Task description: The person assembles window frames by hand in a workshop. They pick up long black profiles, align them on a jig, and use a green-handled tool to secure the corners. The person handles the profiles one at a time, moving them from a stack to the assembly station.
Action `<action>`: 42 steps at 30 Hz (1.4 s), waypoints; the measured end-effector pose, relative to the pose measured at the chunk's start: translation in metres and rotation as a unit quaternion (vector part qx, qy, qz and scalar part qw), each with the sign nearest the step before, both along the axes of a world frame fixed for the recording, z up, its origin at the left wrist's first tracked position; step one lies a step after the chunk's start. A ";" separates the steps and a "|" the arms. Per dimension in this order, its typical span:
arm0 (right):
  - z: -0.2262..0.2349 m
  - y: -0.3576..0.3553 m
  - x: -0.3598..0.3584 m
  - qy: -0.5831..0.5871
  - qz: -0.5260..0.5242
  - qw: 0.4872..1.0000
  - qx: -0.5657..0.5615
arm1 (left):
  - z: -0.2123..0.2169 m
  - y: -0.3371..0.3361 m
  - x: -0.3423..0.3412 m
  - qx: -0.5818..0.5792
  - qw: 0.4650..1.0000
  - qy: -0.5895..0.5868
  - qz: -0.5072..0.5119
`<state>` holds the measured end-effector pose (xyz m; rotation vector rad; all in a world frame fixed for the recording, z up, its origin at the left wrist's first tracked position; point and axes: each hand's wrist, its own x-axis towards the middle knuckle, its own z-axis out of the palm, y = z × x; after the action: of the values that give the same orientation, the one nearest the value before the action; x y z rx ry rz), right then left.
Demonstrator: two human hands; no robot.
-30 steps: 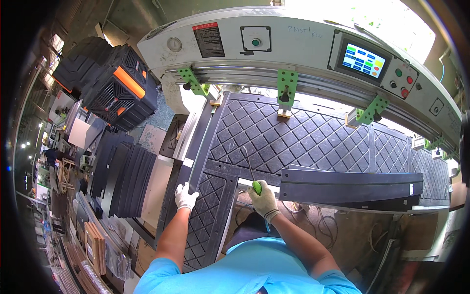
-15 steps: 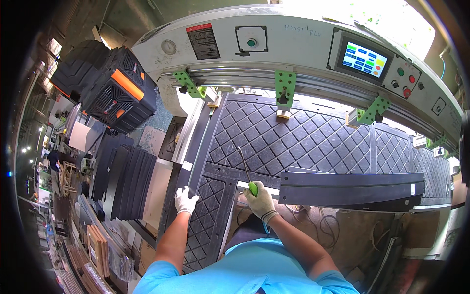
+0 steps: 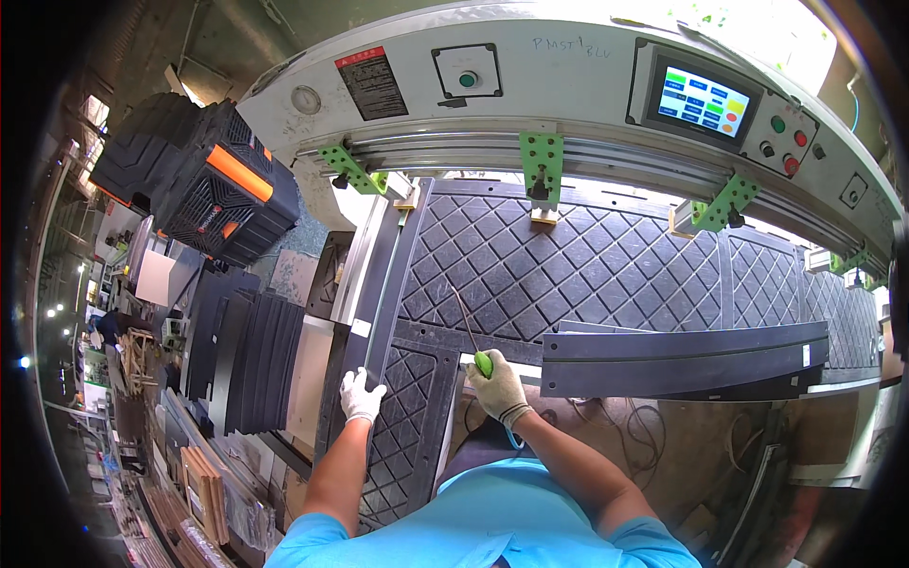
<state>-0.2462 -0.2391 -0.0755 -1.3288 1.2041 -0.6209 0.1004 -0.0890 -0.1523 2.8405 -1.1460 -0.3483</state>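
Observation:
A large black plastic panel (image 3: 587, 265) with a diamond grid lies on the machine bed in front of me. My left hand (image 3: 361, 396), in a white glove, grips the lower end of a long black strip (image 3: 382, 284) running along the panel's left edge. My right hand (image 3: 499, 388), also gloved, is closed on a green-handled tool (image 3: 483, 363) whose thin blade points up over the panel. To the right of that hand, a stack of long black bars (image 3: 682, 360) lies across the panel's front edge.
A grey machine housing (image 3: 568, 85) arches overhead with a touch screen (image 3: 703, 99), buttons and green clamps (image 3: 541, 161). Black sheets (image 3: 246, 360) and black-and-orange crates (image 3: 204, 180) stand at the left. Cables (image 3: 625, 435) lie on the floor at the lower right.
The view has shifted slightly. My right hand with the green tool moved a little left and up along the panel edge; my left hand keeps its hold on the strip.

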 end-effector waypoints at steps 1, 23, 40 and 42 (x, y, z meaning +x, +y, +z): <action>0.000 -0.001 0.000 0.002 -0.001 1.000 0.003 | 0.001 -0.001 0.000 0.000 1.000 0.000 0.000; 0.015 -0.030 0.011 -0.006 0.023 0.999 0.039 | 0.007 -0.042 -0.004 -0.130 0.979 -0.094 -0.122; -0.002 -0.048 0.020 -0.013 0.029 0.991 0.133 | -0.024 -0.205 0.017 -0.079 0.990 -0.073 -0.086; -0.001 -0.045 0.020 -0.012 0.033 0.990 0.139 | -0.023 -0.188 0.011 -0.076 0.991 -0.070 -0.087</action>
<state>-0.2262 -0.2839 -0.0767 -1.1175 1.1752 -0.4037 0.1111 -0.2770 -0.1750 2.6751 -1.3866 -0.0661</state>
